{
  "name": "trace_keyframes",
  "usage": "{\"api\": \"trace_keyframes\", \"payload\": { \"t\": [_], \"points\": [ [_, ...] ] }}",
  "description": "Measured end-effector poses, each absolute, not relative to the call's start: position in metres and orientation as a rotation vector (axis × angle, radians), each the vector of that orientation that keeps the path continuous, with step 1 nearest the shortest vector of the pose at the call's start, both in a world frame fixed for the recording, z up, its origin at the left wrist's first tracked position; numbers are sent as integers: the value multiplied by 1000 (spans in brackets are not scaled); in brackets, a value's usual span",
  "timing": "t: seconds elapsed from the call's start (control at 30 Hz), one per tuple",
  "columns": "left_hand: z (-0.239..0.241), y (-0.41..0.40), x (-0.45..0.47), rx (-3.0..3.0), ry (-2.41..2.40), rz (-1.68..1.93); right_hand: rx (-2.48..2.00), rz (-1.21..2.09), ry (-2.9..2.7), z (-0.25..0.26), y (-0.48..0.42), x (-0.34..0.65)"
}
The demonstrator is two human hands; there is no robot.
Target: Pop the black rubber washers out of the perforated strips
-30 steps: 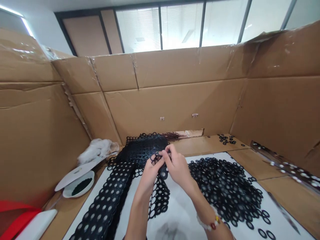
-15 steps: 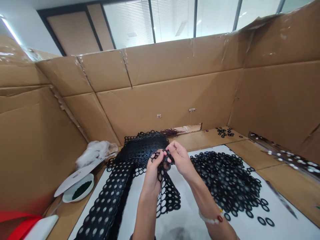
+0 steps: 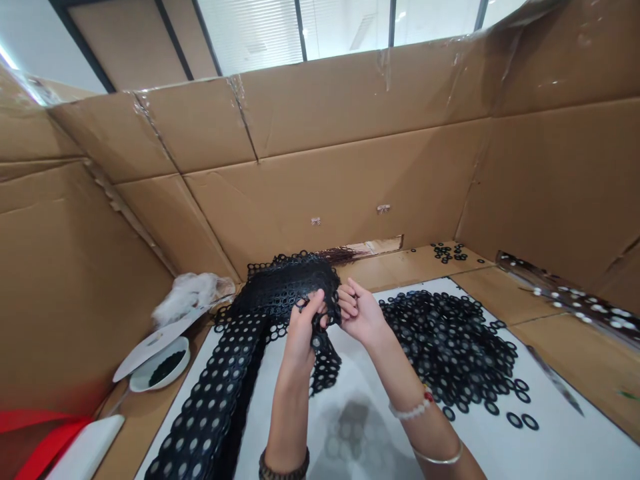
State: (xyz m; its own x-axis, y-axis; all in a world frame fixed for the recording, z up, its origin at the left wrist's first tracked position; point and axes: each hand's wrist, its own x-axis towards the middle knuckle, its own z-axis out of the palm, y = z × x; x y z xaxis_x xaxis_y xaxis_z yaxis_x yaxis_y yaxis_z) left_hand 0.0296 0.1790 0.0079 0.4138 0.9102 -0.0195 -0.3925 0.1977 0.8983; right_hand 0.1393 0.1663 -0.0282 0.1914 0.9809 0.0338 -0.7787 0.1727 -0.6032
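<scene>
A strip of linked black rings (image 3: 326,363) hangs from my left hand (image 3: 301,333), whose fingers and thumb pinch its bunched upper part. My right hand (image 3: 364,315) is just to the right, its fingers curled toward the palm; whatever they hold, if anything, is too small to make out. Behind both hands lies a heaped black ring mesh (image 3: 287,283). A long folded band of the same mesh (image 3: 207,407) runs down the left side of the white board (image 3: 370,427). Loose black rings (image 3: 450,347) form a pile to the right of my right hand.
Cardboard walls (image 3: 320,180) close off the back and sides. At the left stand a white bowl (image 3: 167,367) with dark beads, a white disc (image 3: 150,350) and white fluffy material (image 3: 193,297). A pointed tool (image 3: 555,380) and a dark strip with white dots (image 3: 570,293) lie right.
My right hand has drawn slightly away from my left and turned, its fingers curling in. The hanging end of the strip has swung left and up. The view has shifted a little.
</scene>
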Motion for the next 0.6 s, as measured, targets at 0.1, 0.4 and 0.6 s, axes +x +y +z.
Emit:
{"api": "trace_keyframes", "payload": {
  "t": [0.1,0.4,0.6],
  "points": [
    [6,181,29,1109,661,991,-547,1311,-486,-31,167,142],
    [5,182,23,1208,683,1060,-1204,584,-876,-18,150,131],
    [-3,184,24,1193,616,1037,-1574,143,-1280,-12,138,118]
  ]
}}
